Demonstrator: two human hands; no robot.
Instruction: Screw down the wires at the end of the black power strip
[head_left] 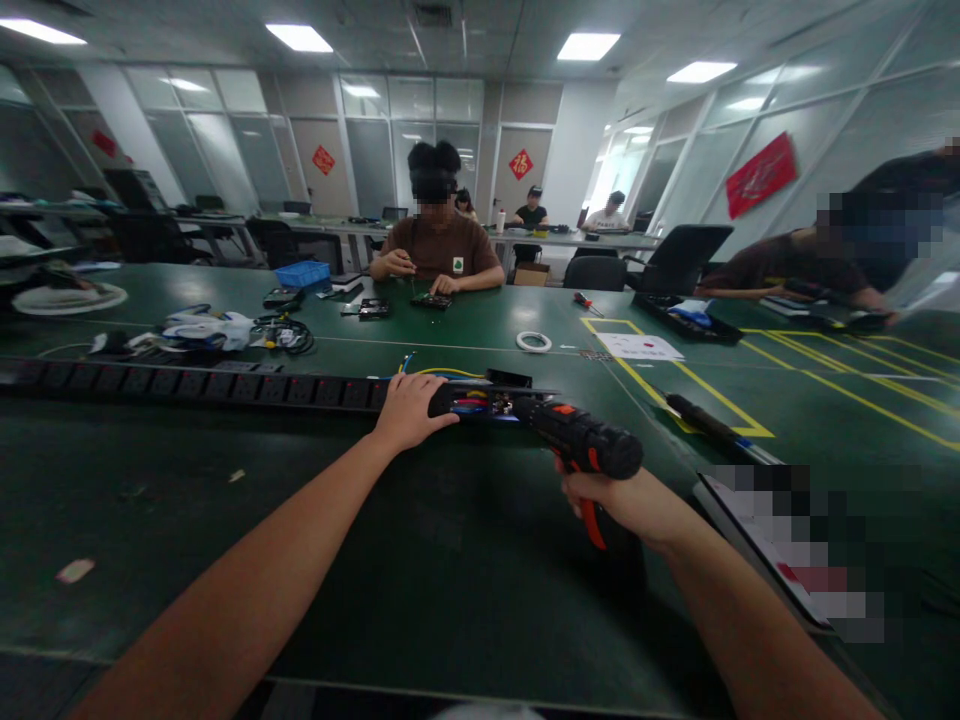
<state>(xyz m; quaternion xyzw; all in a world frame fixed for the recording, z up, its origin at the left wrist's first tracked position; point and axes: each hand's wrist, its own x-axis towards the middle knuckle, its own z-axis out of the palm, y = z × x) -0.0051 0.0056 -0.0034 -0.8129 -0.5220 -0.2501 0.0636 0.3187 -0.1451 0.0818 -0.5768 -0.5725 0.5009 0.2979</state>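
Note:
A long black power strip (225, 388) lies across the green table (420, 560), its right end open with coloured wires showing. My left hand (409, 410) rests on top of the strip near that open end, fingers closed over it. My right hand (626, 500) grips the handle of a black and orange electric screwdriver (581, 445), whose tip points left into the open end of the strip. Yellow and blue wires (442, 373) trail out behind the strip.
A person sits across the table working on small parts (431, 299). Another person leans in at the far right. A blue bin (302, 273), cables, a white tape ring (533, 342), a black rod (709, 424) and yellow floor-tape lines lie around.

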